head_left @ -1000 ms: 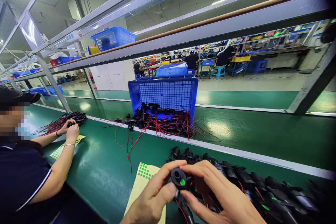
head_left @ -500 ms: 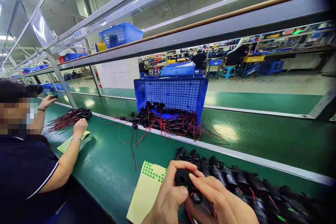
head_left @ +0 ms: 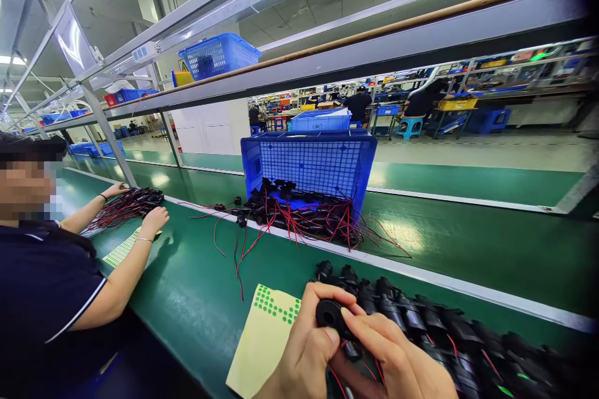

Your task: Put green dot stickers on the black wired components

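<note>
Between my two hands is a black cylindrical part with red wires (head_left: 331,315), its round end with a central hole turned toward me. My left hand (head_left: 309,349) grips it, forefinger over the top and thumb pressed on its near side. The fingertips of my right hand (head_left: 393,349) pinch its right side. A yellowish sheet of green dot stickers (head_left: 262,343) lies left of my hands on the green bench, partly hidden by my left hand. Behind and right of my hands, similar black parts (head_left: 421,318) lie in a row, some with a green dot.
A blue crate (head_left: 311,165) lies on its side, black parts and red wires (head_left: 299,215) spilling from it. At left, a co-worker (head_left: 60,287) reaches toward another pile of parts (head_left: 140,199) beside a sticker sheet (head_left: 122,249). A metal shelf rail (head_left: 327,68) crosses above.
My left thumb has moved over the green dot on the held part, now almost covering it. The co-worker's far hand has come down to the pile.
</note>
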Tool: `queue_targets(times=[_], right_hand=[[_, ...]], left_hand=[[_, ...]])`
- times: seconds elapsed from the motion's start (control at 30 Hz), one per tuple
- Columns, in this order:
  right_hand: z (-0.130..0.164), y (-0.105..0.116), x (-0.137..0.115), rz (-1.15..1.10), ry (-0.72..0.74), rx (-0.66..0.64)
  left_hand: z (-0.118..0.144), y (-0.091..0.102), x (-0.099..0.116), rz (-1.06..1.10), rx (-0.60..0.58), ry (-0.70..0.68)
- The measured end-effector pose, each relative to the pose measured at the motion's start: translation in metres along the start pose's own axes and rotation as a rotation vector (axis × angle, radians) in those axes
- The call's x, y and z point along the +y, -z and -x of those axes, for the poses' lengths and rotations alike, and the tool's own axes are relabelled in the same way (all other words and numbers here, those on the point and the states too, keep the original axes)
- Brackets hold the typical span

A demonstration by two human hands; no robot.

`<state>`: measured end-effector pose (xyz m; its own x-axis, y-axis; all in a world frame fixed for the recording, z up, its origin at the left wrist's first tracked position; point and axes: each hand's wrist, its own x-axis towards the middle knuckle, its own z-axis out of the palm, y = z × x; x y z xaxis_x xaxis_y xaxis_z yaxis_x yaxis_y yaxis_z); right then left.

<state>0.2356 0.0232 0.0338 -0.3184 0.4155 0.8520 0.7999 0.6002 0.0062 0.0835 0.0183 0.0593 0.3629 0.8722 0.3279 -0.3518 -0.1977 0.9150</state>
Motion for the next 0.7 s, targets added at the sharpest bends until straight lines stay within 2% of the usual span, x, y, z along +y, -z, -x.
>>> queue_targets(times=[0.1,0.23,0.33,0.53,0.7], right_hand=[[-0.003,-0.001,0.001,-0.026,0.018,0.008],[-0.003,0.0,0.0,-0.084,0.041,0.073],[-0.004,0.002,-0.001,-0.104,0.048,0.074],[-0.005,0.002,-0.004,-0.099,0.041,0.076],[-0.002,0.002,-0.005,-0.068,-0.056,0.007]], left_hand=[[-0.002,0.004,-0.005,0.026,-0.023,-0.005],[-0.003,0.006,-0.013,-0.011,-0.005,-0.058],[-0.003,0.005,-0.015,-0.011,0.009,-0.04],[-0.002,0.002,-0.009,-0.044,0.009,-0.073],[0.0,-0.004,0.001,-0.059,0.06,0.015]])
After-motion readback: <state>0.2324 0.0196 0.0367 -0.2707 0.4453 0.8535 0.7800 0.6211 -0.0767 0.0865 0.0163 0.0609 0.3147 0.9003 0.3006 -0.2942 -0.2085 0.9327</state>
